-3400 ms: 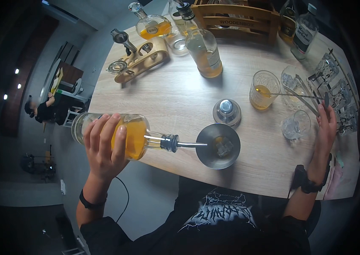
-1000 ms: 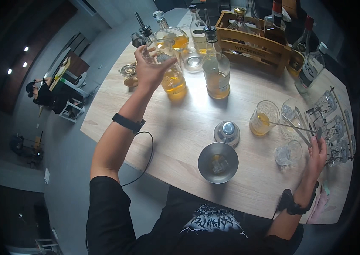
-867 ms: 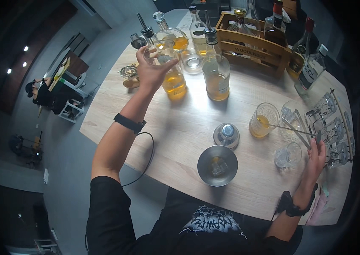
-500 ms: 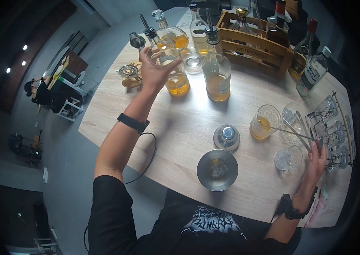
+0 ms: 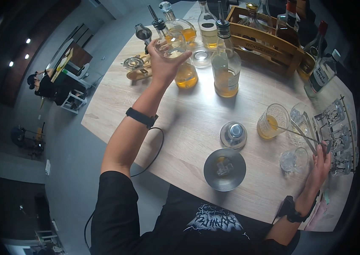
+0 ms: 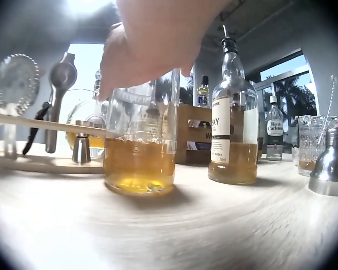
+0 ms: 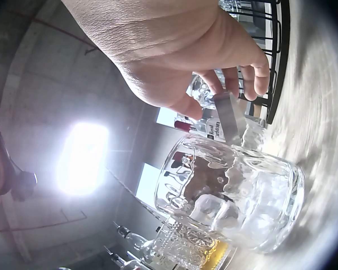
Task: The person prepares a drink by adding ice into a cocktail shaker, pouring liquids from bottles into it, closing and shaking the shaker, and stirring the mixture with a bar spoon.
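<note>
My left hand [image 5: 166, 63] grips the shoulder of a clear bottle of amber liquid [image 5: 186, 77], which has a pour spout. In the left wrist view this bottle stands upright on the table, its upper part hidden by the hand. My right hand [image 5: 319, 168], fingers loosely bent, is at the end of metal tongs [image 7: 230, 119] that lean in a glass of ice. The bar spoon [image 5: 300, 135] reaches from a patterned glass of amber liquid [image 5: 269, 127] to these fingers. A metal shaker tin [image 5: 225, 180] near me holds ice and some liquid.
A shaker top [image 5: 233, 135] stands behind the tin; a glass with ice [image 5: 294, 160] is by my right hand. A whisky bottle [image 5: 226, 74], bar-tool stand [image 5: 139, 74] and wooden crate [image 5: 265, 46] are at the back. A rack of glass mugs [image 5: 339, 138] lines the right side.
The amber bottle, earlier tilted with its spout over the tin, now stands upright at the back left, my left hand still on it. The right hand stays by the tongs.
</note>
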`<state>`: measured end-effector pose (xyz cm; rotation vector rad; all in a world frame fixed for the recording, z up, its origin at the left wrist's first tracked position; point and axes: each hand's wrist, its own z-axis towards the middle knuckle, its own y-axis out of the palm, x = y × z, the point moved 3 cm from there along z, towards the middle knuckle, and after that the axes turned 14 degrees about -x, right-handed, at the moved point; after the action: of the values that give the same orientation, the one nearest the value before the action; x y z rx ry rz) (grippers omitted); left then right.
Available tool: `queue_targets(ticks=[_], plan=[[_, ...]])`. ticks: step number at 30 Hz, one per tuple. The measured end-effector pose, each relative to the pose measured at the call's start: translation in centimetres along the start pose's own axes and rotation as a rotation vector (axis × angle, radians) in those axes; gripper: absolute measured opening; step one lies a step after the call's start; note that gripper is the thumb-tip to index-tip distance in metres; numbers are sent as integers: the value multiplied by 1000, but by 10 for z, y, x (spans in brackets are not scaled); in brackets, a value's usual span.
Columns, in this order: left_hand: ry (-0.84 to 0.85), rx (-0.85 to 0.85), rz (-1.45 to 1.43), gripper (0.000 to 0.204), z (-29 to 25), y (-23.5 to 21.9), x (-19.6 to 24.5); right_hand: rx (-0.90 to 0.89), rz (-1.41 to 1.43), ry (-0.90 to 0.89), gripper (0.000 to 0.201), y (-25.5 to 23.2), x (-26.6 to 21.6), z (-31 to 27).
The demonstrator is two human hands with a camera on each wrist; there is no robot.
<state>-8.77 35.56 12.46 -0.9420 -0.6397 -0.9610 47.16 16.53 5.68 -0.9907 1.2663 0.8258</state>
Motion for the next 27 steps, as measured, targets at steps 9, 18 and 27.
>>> queue_targets(ticks=[9,18,27], plan=[[423,304,452,101,-39,1,74,-38,-44,10,45,-8,7,2],[145,-279,224,101,-1,88,103,-45,-41,-4,43,-13,16,9],[-36,-288,-50,47,4,118,84,-48,-27,-17,39,-1,4,2]])
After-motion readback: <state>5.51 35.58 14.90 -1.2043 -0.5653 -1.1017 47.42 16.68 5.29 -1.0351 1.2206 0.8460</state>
